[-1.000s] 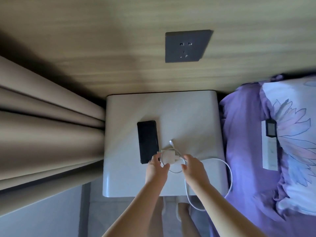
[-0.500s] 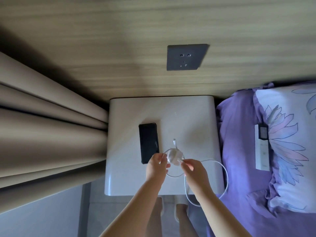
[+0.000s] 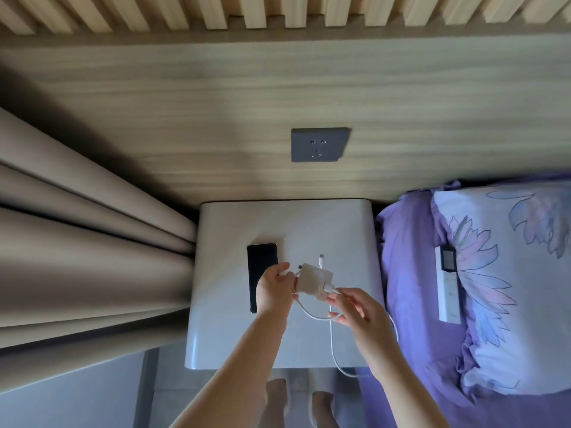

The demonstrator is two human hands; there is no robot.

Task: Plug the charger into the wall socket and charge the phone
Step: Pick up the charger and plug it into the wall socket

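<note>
left hand [image 3: 275, 291] bare | right hand [image 3: 360, 313] bare | forearms unsleeved | no rings

Charger [image 3: 313, 281] between both hands, above nightstand [image 3: 340, 230]

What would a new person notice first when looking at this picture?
The eye goes first to the white charger, held above the white bedside table between the left hand and the right hand, its cable trailing toward the table's front edge. Next comes the black phone lying on the table to the left, and the grey wall socket on the wooden wall above, with nothing plugged in.
</note>
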